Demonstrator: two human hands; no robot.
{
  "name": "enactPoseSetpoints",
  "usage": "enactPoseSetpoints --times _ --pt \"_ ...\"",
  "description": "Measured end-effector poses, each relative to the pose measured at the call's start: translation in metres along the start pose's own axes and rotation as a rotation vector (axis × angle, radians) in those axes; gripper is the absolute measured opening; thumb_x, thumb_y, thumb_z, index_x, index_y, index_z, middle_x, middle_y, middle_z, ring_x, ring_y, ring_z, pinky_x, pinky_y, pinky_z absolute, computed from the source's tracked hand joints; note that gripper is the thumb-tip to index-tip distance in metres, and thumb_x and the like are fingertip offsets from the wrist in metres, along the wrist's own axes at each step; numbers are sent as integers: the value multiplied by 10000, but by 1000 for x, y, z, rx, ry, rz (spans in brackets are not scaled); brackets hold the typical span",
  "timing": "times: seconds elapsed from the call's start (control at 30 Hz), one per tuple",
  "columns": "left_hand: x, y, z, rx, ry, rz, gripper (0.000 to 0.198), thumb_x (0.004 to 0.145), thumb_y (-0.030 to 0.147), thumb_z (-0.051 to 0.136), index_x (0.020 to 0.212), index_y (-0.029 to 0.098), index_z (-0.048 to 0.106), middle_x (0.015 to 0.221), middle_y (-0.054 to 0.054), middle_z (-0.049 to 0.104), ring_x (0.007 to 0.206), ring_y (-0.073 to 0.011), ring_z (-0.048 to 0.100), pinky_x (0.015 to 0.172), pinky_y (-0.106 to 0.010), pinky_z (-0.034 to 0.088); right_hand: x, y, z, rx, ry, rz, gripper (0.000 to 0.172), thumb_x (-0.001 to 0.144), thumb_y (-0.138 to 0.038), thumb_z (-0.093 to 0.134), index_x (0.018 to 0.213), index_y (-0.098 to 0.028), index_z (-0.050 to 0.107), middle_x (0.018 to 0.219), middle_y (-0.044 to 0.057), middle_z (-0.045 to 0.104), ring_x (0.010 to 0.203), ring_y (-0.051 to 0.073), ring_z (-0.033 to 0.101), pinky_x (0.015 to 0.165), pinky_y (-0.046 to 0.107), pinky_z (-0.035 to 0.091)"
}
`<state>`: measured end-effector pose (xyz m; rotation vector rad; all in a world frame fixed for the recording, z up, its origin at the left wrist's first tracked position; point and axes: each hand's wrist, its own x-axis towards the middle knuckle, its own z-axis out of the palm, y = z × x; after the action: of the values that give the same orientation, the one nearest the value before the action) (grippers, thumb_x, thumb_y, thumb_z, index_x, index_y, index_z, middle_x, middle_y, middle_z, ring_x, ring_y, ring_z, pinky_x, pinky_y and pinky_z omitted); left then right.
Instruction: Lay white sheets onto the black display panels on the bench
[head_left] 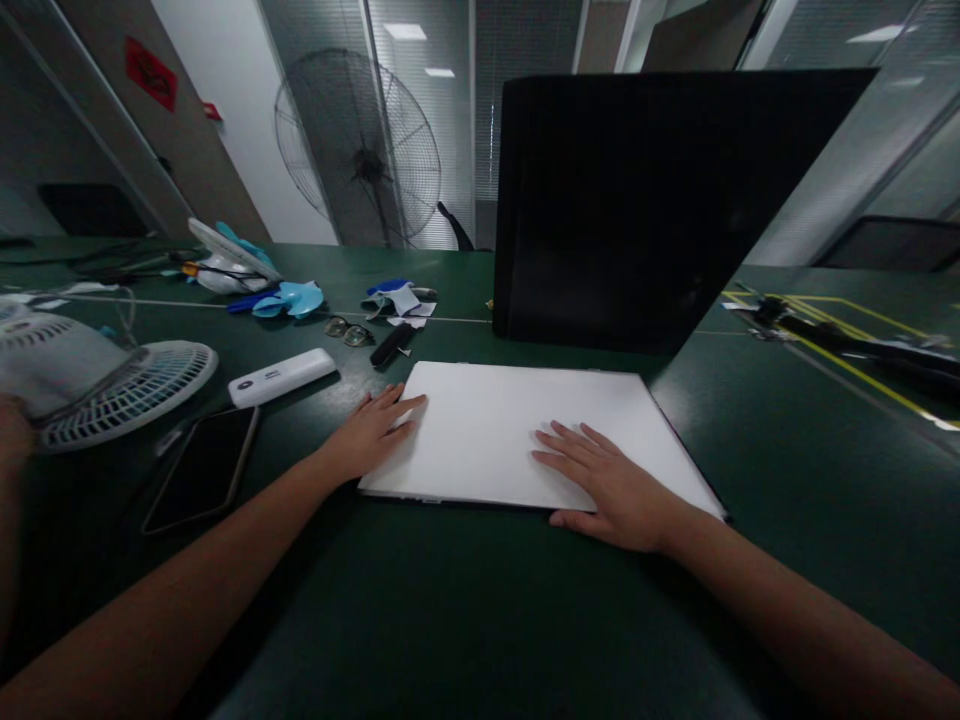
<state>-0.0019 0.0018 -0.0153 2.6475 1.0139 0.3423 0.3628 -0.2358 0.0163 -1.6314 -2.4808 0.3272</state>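
Observation:
A closed white laptop (495, 420) lies flat on the dark green table (465, 620) in front of me. My left hand (371, 432) rests on its left edge with the fingers stretched out flat. On the laptop's near right part lies my right hand (611, 487), palm down, fingers spread. Neither hand holds anything.
A large black panel (645, 200) stands upright just behind the laptop. To the left lie a dark phone (204, 465), a white power bank (281, 376), a small white fan (90, 385), glasses (349, 330) and blue parts. Another person's hand (11, 430) shows at the far left edge.

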Motion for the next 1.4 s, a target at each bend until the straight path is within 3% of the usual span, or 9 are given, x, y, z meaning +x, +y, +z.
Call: enactPoseSetpoints --times 0.17,0.27,0.43,0.57,0.73,0.93,1.13,1.27,1.4 --pt "1 -2 2 40 -17 -4 624 1065 550 358 1605 259 472 1726 -142 316 1609 -401 232 1256 -694 155 -2 -3 -2 -200 179 -144 655 1008 -564 656 1547 -216 527 1654 118 357 1551 351 283 1280 662 180" --pt "1 -2 2 17 -11 1 615 1057 547 394 1599 269 483 1717 -137 337 1601 -410 250 1250 -708 159 -4 -9 -4 -390 330 -307 443 1042 -443 642 1402 -185 635 1527 122 533 1448 329 457 1233 619 342" --pt "3 -3 1 -39 13 -12 654 1028 632 428 1566 277 535 1691 -125 396 1595 -410 270 1261 -699 157 -9 -19 -9 -609 531 -569 198 1027 -127 577 1167 -125 717 1132 93 734 1013 222 690 891 397 615" --pt "8 -10 -1 -239 83 -102 665 999 714 424 1457 290 653 1617 -116 513 1545 -407 387 1267 -671 216 -16 -17 -16 -633 585 -611 216 1006 -87 573 1173 -59 708 1064 122 740 893 215 702 620 312 595" --pt "11 -22 -5 -345 204 -149 642 1003 696 440 1381 247 700 1551 -93 596 1451 -344 537 1262 -557 335 -25 -8 -20 -632 652 -591 326 1007 -106 614 1328 -87 670 1203 124 729 1040 230 712 736 326 648" --pt "10 -17 -6 -201 155 120 595 990 625 549 1466 279 642 1633 -75 498 1491 -342 490 1277 -576 307 -35 4 -31 -653 651 -582 366 994 -112 666 1356 -54 649 1302 170 683 1132 262 703 856 369 676" --pt "11 -7 -9 -185 118 222 521 986 596 563 1397 308 702 1522 -38 623 1468 -320 524 1295 -606 267 -37 15 -37 -569 653 -532 521 966 -119 718 1470 -168 596 1314 99 691 1109 233 715 904 356 663" --pt "11 -2 -9 -228 121 195 522 967 589 577 1384 309 718 1500 -37 642 1439 -321 558 1289 -585 307 -25 15 -29 -548 682 -495 460 987 -214 722 1432 -167 617 1235 90 726 1040 215 732 828 324 659" --pt "10 1 -9 -237 119 179 545 949 588 575 1392 303 714 1510 -33 630 1447 -326 548 1286 -579 317 -20 11 -23 -604 671 -462 281 1008 -172 683 1286 -130 675 1315 133 685 1162 267 696 831 362 652"
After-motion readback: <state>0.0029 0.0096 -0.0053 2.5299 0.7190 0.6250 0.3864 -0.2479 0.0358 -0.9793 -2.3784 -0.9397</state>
